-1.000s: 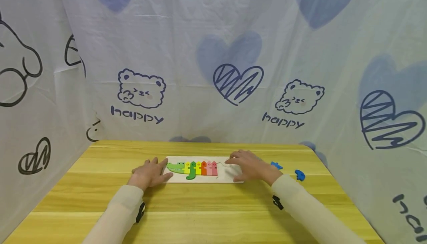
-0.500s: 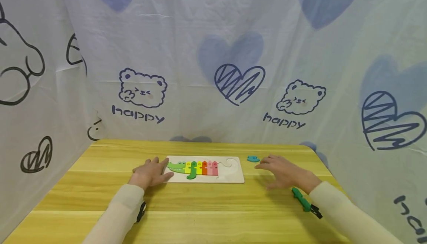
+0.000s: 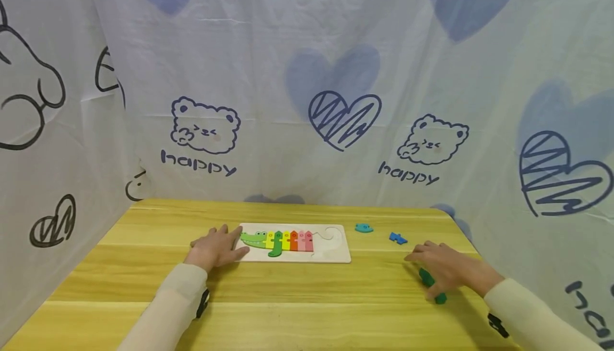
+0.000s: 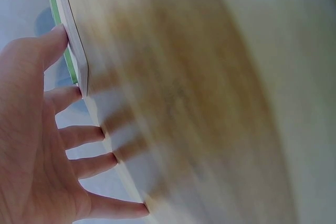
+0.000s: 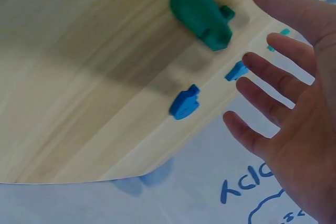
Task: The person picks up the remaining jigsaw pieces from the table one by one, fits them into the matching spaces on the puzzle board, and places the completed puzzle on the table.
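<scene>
Head view | my spread left hand [image 3: 216, 248] touches the board [image 3: 331, 255] | my right hand [image 3: 445, 267], fingers spread, empty, hovers over the green piece [image 5: 199, 11] | likely pickup step; calls for pinching

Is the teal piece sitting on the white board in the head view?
No, the teal piece lies on the table, apart from the board.

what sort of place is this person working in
Probably an indoor play or filming corner: a yellowish wood-grain table has creased white sheets printed with hearts and bears behind and beside it, and a white rectangular crocodile puzzle board lies on it.
</scene>
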### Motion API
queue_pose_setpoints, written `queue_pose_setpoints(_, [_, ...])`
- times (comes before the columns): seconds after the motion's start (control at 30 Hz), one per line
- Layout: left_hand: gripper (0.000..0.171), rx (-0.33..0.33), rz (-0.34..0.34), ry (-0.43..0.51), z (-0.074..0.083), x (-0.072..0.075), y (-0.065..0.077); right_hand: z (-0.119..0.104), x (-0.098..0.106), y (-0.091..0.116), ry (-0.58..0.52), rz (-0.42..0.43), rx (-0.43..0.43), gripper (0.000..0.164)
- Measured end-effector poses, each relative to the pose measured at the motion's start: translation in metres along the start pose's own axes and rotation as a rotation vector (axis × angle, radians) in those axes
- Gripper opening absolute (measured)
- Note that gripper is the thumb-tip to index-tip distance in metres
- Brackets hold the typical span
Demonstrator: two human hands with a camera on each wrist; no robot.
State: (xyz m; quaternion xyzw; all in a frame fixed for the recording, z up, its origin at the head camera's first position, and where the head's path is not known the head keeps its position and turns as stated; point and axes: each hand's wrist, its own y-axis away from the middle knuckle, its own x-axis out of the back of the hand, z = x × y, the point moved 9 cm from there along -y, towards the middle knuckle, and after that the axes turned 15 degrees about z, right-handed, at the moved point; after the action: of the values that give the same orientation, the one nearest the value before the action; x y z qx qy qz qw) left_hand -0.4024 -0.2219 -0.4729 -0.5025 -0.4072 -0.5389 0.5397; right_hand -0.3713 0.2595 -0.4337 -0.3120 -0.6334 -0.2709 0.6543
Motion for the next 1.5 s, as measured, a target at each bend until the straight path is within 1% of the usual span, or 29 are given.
queue_pose_setpoints(0.1, [0.078, 0.001, 0.001, 0.004, 0.000, -0.001, 0.000, 0.007, -0.006, 0.007, -0.018, -0.031, -0.032, 0.091])
queue_pose_setpoints(0.2, [0.078, 0.000, -0.001, 0.006, 0.000, -0.002, 0.000, 0.013, -0.010, 0.013, -0.044, -0.062, -0.065, 0.088])
queue_pose_setpoints(0.37, [0.077, 0.003, -0.001, 0.007, 0.000, -0.002, 0.000, 0.017, -0.012, 0.022, -0.072, -0.083, -0.065, 0.083])
queue_pose_setpoints(0.57, [0.076, 0.010, 0.002, 0.005, -0.001, -0.001, -0.001, 0.019, -0.013, 0.026, -0.070, -0.083, -0.049, 0.085])
queue_pose_setpoints(0.83, [0.076, 0.007, 0.001, 0.004, 0.000, -0.001, 0.000, 0.018, -0.015, 0.024, -0.076, -0.075, -0.040, 0.082])
queue_pose_setpoints(1.2, [0.076, 0.002, 0.006, -0.001, 0.001, -0.001, 0.000, 0.014, -0.015, 0.018, -0.139, -0.094, -0.046, 0.078])
queue_pose_setpoints(1.5, [0.077, 0.001, 0.004, -0.003, -0.001, -0.002, -0.002, 0.013, -0.018, 0.011, -0.207, -0.120, -0.105, 0.074])
